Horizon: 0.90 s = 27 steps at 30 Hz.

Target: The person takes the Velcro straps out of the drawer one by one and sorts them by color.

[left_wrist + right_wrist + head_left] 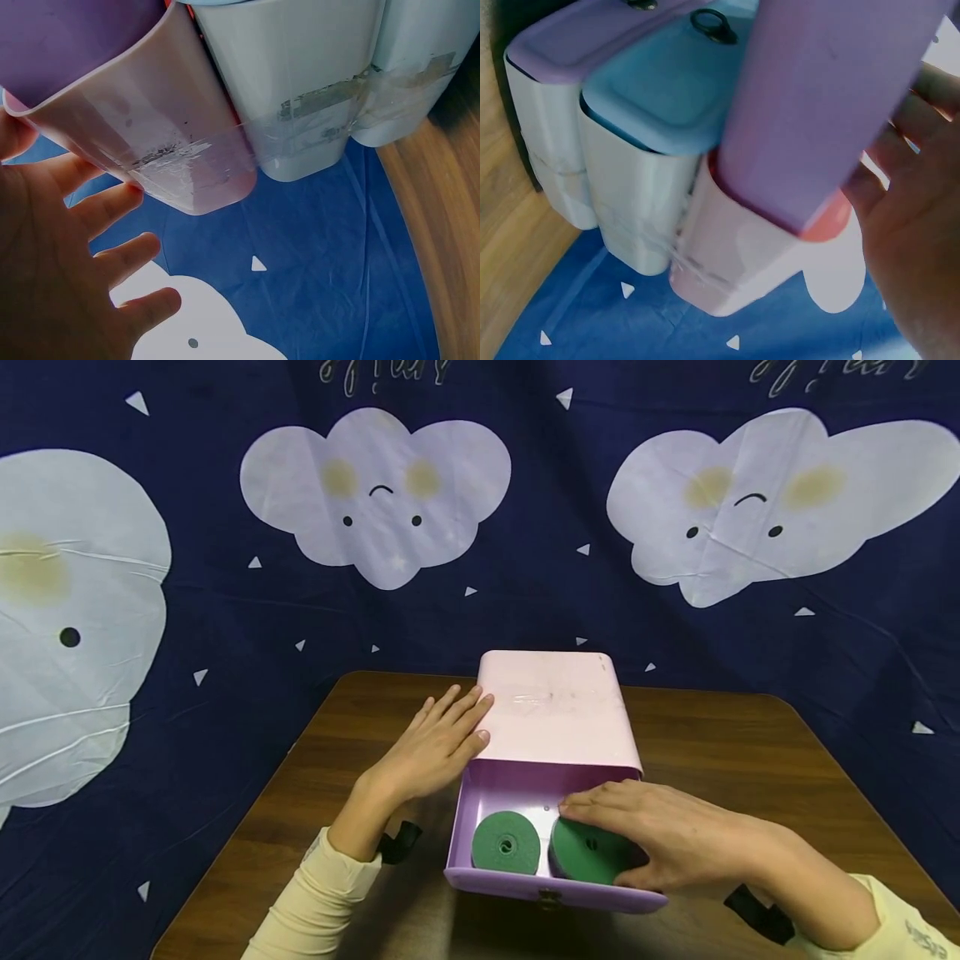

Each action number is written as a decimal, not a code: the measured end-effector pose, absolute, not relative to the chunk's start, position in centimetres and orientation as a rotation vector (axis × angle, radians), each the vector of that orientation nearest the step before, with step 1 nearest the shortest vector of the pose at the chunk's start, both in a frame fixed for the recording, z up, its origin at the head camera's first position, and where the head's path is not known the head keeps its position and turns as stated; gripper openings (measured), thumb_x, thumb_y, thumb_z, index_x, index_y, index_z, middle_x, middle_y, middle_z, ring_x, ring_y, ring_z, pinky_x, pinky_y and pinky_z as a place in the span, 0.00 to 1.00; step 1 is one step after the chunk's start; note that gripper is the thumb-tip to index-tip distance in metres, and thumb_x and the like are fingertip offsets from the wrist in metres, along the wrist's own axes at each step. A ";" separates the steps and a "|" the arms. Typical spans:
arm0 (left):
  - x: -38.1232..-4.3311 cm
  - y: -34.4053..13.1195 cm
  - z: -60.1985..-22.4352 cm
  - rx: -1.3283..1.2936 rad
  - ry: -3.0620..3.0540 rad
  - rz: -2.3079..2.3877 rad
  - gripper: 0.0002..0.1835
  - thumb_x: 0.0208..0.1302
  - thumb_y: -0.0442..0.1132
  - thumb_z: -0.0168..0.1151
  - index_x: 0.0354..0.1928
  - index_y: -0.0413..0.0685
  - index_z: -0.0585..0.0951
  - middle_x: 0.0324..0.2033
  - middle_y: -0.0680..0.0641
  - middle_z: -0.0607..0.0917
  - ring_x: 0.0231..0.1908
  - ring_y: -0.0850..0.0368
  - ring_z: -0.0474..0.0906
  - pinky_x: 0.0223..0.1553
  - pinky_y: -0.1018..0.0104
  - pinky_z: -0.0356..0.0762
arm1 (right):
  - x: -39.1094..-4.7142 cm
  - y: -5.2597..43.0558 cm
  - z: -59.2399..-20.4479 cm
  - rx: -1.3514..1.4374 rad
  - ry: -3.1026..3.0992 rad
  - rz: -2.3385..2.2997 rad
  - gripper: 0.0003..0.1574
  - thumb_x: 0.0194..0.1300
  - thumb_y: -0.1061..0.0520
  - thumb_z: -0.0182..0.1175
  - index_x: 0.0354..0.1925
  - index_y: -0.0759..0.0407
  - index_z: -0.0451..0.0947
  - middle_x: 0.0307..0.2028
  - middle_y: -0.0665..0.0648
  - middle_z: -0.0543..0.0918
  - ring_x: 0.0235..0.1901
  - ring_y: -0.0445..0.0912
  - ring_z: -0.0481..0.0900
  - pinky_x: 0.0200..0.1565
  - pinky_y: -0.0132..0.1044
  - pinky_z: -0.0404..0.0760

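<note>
A pink drawer unit [555, 710] stands on the table with its purple drawer [487, 785] pulled out at the top. Two green rolls lie inside: a left green roll [506, 843] and a right green roll [588, 852]. My right hand [667, 835] holds the right roll, fingers over its far edge and thumb by the drawer's front. Spread fingers of my left hand [431, 743] rest against the left side of the pink casing [172, 142]. In the right wrist view, the purple drawer [817, 112] hides what the fingers hold.
Below the pink casing, a pale casing with a blue drawer [660, 97] and another with a purple drawer [570, 45] are stacked, both pushed in. Clear tape [322, 105] runs across the casings. The wooden table [720, 735] backs onto a dark blue curtain [555, 577] with clouds.
</note>
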State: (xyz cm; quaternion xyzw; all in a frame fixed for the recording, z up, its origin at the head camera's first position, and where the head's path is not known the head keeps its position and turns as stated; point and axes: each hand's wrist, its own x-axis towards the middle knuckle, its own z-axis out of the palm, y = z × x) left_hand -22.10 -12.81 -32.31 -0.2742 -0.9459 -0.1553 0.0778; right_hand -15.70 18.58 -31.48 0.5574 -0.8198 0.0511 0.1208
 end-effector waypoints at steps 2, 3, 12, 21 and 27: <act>-22.1 -12.8 -32.3 -0.819 -2.835 -0.466 0.29 0.74 0.58 0.31 0.73 0.63 0.52 0.74 0.56 0.52 0.75 0.52 0.40 0.73 0.45 0.40 | -15.6 18.7 -31.1 1.613 -2.373 0.170 0.52 0.44 0.42 0.73 0.66 0.50 0.65 0.61 0.45 0.74 0.57 0.42 0.74 0.52 0.42 0.78; -22.1 -12.8 -32.3 -0.818 -2.836 -0.465 0.29 0.74 0.58 0.31 0.73 0.63 0.52 0.74 0.56 0.52 0.75 0.52 0.40 0.73 0.45 0.40 | -15.6 18.7 -30.8 1.606 -2.366 0.181 0.53 0.44 0.42 0.73 0.66 0.51 0.65 0.61 0.46 0.74 0.57 0.42 0.74 0.52 0.42 0.78; -22.0 -12.7 -32.3 -0.822 -2.835 -0.469 0.29 0.74 0.57 0.31 0.73 0.62 0.52 0.74 0.54 0.53 0.75 0.51 0.41 0.73 0.43 0.41 | -14.6 19.9 -28.9 1.501 -2.352 0.262 0.54 0.45 0.41 0.73 0.67 0.50 0.64 0.62 0.46 0.73 0.57 0.39 0.73 0.55 0.31 0.75; -22.1 -12.8 -32.5 -0.822 -2.836 -0.473 0.29 0.74 0.58 0.31 0.73 0.63 0.52 0.74 0.55 0.53 0.75 0.51 0.41 0.73 0.43 0.41 | -14.5 21.4 -27.4 1.431 -2.310 0.390 0.51 0.46 0.43 0.73 0.64 0.60 0.67 0.61 0.52 0.74 0.59 0.37 0.70 0.61 0.16 0.61; -22.1 -12.8 -32.5 -0.823 -2.827 -0.473 0.29 0.74 0.57 0.31 0.73 0.62 0.52 0.74 0.55 0.53 0.75 0.51 0.41 0.72 0.43 0.42 | -14.8 22.6 -27.4 1.380 -2.175 0.549 0.47 0.55 0.40 0.66 0.62 0.69 0.67 0.58 0.60 0.76 0.57 0.37 0.71 0.57 0.15 0.66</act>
